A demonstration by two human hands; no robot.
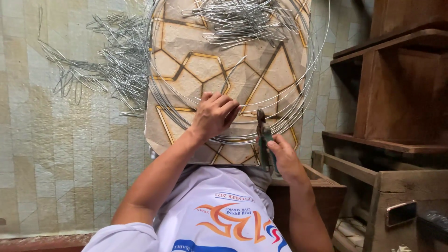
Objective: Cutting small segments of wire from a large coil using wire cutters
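Here, nearest the camera, the right hand [285,156] is wrapped tight around the handles of grey metal pliers [264,140], whose tip points up at the big coil of thin silvery wire [242,135]. Just beyond, the left hand [215,114] is closed over a strand of that coil, fingers curled, a bent wire piece [232,72] rising from its grip. The coil lies on a stone-patterned board [205,65]. Farther out, heaps of bent silvery wire pieces [112,65] lie across board and tiled floor [56,154].
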